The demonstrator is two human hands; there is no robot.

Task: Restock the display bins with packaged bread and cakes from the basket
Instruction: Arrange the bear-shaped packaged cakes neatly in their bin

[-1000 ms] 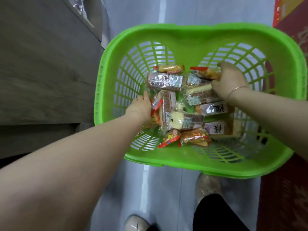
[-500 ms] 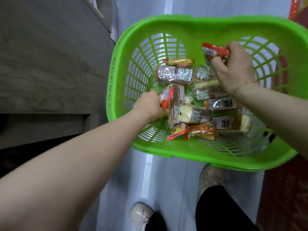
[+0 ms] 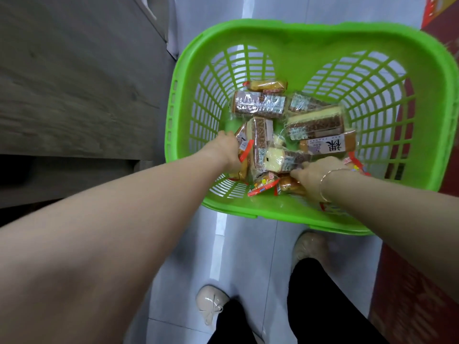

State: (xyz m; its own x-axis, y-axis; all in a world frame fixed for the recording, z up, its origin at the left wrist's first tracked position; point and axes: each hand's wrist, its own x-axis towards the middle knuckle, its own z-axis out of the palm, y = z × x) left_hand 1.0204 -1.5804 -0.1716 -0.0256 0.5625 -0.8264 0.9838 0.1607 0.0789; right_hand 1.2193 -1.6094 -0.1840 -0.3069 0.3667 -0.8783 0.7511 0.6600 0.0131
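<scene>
Both hands reach into the green basket (image 3: 308,36) on the floor to gather stock: the left hand (image 3: 229,151) grips a red-edged packet (image 3: 242,157), while the right hand (image 3: 316,175), apparently holding another, presses curled fingers into the heaped packaged cakes (image 3: 315,122).
</scene>
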